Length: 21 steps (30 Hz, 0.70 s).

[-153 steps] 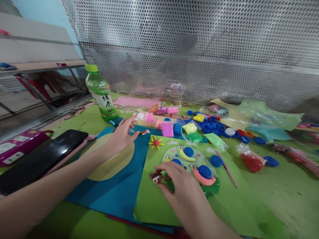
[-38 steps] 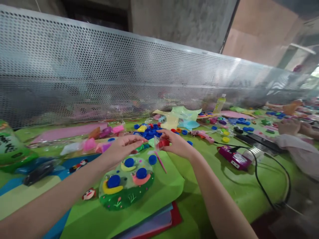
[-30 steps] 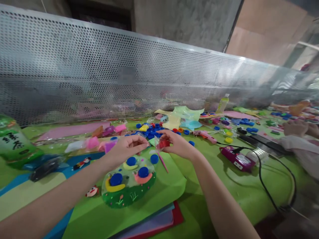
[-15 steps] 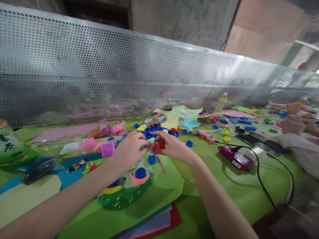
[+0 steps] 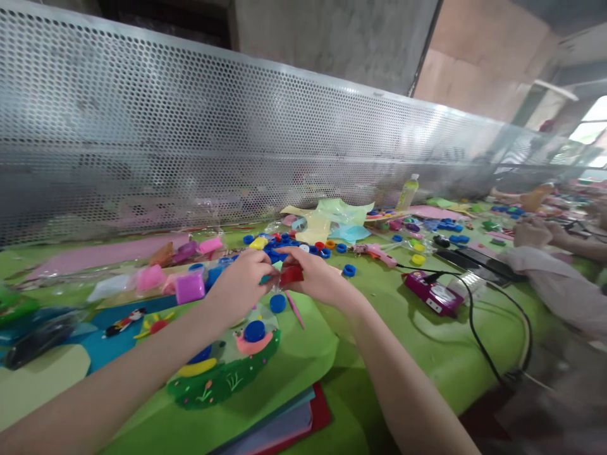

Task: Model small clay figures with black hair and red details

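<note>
My left hand (image 5: pixel 244 278) is closed, its fingertips pinching something small and green that is mostly hidden. Close beside it, my right hand (image 5: pixel 315 275) holds a red piece (image 5: pixel 291 275) between thumb and fingers. Both hands are raised over a green sheet (image 5: pixel 303 341). Below them lies a craft picture with a dark green clay base (image 5: pixel 222 385), a pink snail shape (image 5: pixel 249 345) topped by a blue cap (image 5: pixel 255 331), and a yellow clay strip (image 5: pixel 199 368). A loose blue cap (image 5: pixel 277 303) and a pink stick (image 5: pixel 296 309) lie under my right hand.
Bottle caps (image 5: pixel 284 243) lie behind my hands, with a pink glue gun (image 5: pixel 379 254) to their right. A purple power box (image 5: pixel 432 294) with black cables is on the right. A perforated metal panel (image 5: pixel 237 145) runs along the back. Another person's hand (image 5: pixel 533 232) is at far right.
The view has shifted right, so everything appears slightly further left. Both hands stay close together with the red piece still in my right hand.
</note>
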Each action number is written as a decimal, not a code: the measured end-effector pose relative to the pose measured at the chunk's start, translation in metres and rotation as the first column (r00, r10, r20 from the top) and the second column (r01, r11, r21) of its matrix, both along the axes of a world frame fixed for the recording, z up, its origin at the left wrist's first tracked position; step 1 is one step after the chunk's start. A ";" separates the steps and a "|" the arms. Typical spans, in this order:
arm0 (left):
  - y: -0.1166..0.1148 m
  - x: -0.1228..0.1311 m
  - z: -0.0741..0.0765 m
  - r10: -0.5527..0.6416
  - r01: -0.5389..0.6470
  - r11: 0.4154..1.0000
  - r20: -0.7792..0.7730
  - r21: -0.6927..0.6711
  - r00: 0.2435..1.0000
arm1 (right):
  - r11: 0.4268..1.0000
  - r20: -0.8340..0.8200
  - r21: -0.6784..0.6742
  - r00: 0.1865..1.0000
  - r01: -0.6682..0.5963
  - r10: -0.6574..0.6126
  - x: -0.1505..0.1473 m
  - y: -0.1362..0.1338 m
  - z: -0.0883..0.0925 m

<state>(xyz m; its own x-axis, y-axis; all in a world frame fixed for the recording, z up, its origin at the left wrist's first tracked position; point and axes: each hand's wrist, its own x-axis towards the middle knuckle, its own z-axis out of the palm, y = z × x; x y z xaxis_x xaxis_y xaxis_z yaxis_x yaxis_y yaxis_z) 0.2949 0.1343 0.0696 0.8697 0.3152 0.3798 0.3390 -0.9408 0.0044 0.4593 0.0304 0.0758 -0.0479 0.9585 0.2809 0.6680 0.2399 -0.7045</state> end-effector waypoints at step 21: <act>-0.005 0.004 0.003 -0.069 0.092 0.994 0.331 -0.053 0.941 | 0.997 -0.020 0.078 1.000 -0.017 0.018 0.006 -0.001 0.008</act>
